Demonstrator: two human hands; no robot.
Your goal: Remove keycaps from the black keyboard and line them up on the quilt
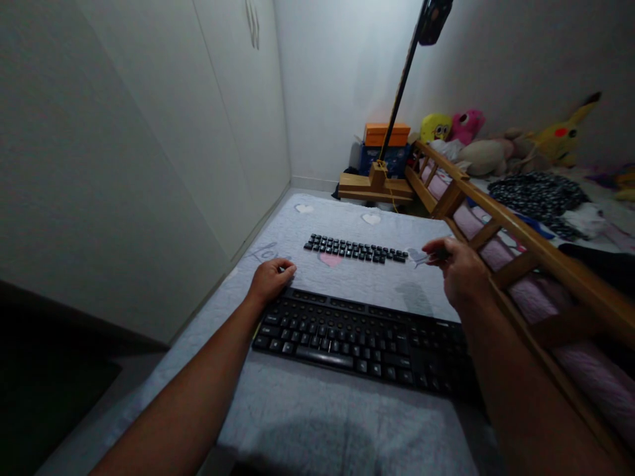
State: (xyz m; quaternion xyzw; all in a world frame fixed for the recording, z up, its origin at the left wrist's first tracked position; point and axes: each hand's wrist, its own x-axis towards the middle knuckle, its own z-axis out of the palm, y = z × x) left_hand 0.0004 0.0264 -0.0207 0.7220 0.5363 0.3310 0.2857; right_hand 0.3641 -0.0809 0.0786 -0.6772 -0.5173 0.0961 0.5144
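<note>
- Loose keycaps (354,250): in rows beyond the computer keyboard (342,340).
- Left hand (272,281): at the keyboard's far-left corner, fingers curled; cannot tell whether gripping.
- Right hand (460,270): beyond the keyboard's right part, fingers clamped on a pronged keycap puller (421,260).

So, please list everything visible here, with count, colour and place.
Keyboard: one, black, front centre
Loose keycaps: many, black, beyond the keyboard
Small tool: one, silvery, right of the keycaps
Quilted cover: one, pale blue, underneath
Wardrobe: one, white, left
Rail: one, brown, right
Padding: count unclear, pink, along rail
Boxes: two, orange on blue, back
Stand: one, black and brown, back
Plush toys: several, mixed colours, back right
Cloths: several, mixed colours, right
Left hand: one, bare, at keyboard's left end
Right hand: one, bare, holding the tool
</note>
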